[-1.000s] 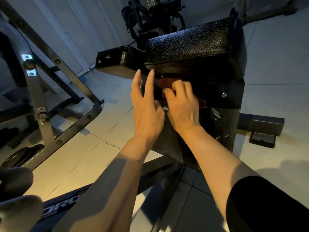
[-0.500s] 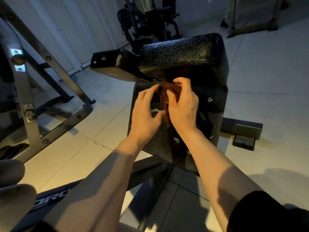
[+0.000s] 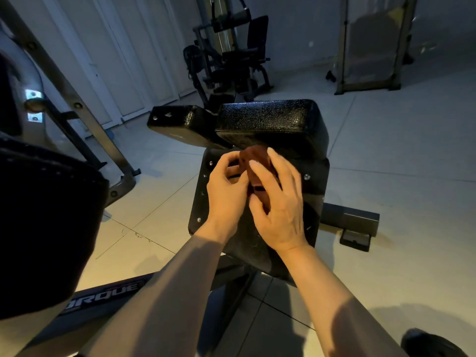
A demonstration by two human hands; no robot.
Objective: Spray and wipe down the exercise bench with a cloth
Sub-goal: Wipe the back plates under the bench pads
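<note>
A black padded exercise bench (image 3: 273,122) stands in the middle of the view, its textured pad on top and a dark back plate (image 3: 313,191) below. A reddish-brown cloth (image 3: 255,157) is bunched just under the pad's front edge. My left hand (image 3: 225,191) holds the cloth's left side with curled fingers. My right hand (image 3: 279,202) grips it from the right, fingers wrapped over the cloth. Most of the cloth is hidden between the two hands. No spray bottle is in view.
A metal rack frame (image 3: 77,117) slants along the left. A dark pad (image 3: 46,228) fills the near left. The bench's base bar and foot (image 3: 353,225) stick out to the right. Another gym machine (image 3: 231,55) stands behind, on a tiled floor (image 3: 399,163).
Both hands drew back from under the pad and gathered the cloth between them. The left hand's fingers went from straight to curled. The view pulled back and up.
</note>
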